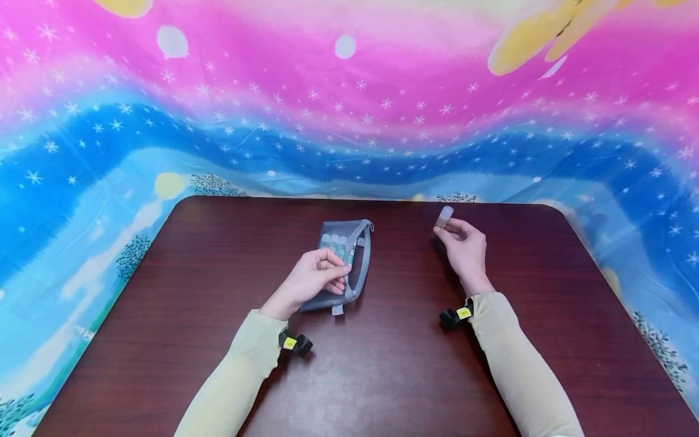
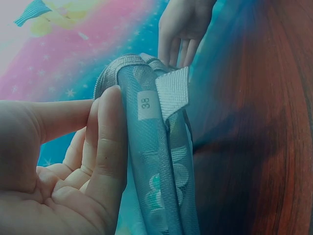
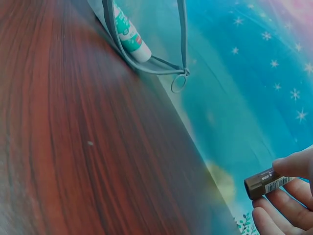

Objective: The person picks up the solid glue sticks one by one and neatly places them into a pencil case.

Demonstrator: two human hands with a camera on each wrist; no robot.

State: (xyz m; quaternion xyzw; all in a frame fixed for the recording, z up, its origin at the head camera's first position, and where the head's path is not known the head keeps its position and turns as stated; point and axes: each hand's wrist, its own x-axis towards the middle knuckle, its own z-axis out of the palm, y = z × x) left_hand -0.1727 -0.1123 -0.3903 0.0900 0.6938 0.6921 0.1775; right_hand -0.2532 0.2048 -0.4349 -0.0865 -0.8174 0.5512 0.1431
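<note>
My left hand (image 1: 314, 278) pinches the zip edge of a grey mesh zip pouch (image 1: 334, 228) between thumb and fingers. The pouch gapes open towards the right; its zip pull (image 3: 179, 83) is a ring. Several white-and-green tubes (image 3: 129, 36) lie inside, side by side in the head view. A small label (image 2: 145, 105) reading "38" and a fabric tab (image 2: 174, 90) show at the pouch's end. Off to the right, above the table, my right hand (image 1: 465, 247) holds a small brown stick tube (image 3: 261, 185) with a barcode, its pale translucent end (image 1: 445, 212) pointing up and away.
Both hands are over a dark red-brown wooden table (image 1: 218, 364) with rounded far corners. A pink and blue patterned cloth (image 1: 273, 121) hangs behind and around it. Each wrist carries a strapped black camera (image 1: 295, 343).
</note>
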